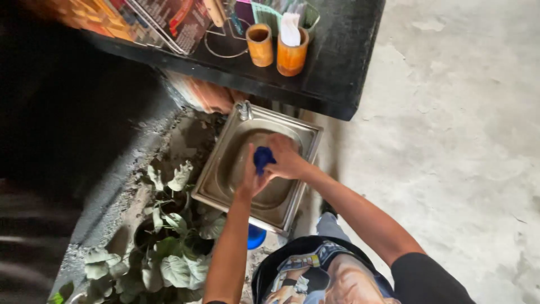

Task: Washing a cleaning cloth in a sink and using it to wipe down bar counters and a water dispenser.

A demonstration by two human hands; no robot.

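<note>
A small steel sink (217, 169) with a tap (244, 110) at its far rim stands below me. Over its basin my left hand (251, 179) and my right hand (286, 159) meet, both closed around a bunched blue cloth (262, 158). The cloth pokes out between the two hands, above the bowl.
A black counter (332, 73) behind the sink carries two bamboo cups (260, 45), one holding a white tissue, and printed cards. A leafy potted plant (169, 247) stands left of the sink. A blue object (256, 236) shows under the sink. Bare concrete floor (450, 141) lies to the right.
</note>
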